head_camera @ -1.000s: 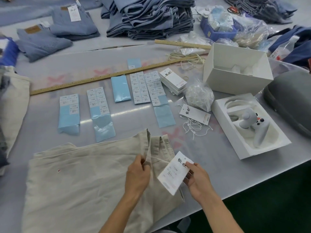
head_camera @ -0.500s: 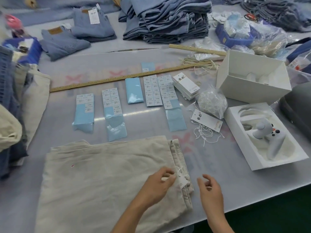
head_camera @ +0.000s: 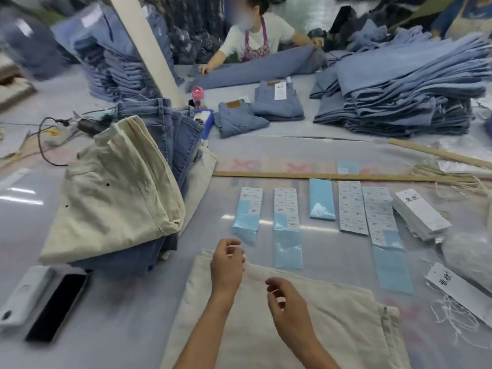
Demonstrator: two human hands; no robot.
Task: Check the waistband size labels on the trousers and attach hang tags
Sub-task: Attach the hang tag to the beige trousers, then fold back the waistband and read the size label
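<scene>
Single head view, wide-angle — looks forward and down across table [head_camera: 138, 302]; near edge close under camera, hands [head_camera: 227, 265] low centre; far side reaches second worker [head_camera: 255, 35] opposite — edges bowed, blurred

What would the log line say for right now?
left hand: empty, over cream trousers | right hand: empty, above them | loose hang tag: on table, right | pile of trousers: left
</scene>
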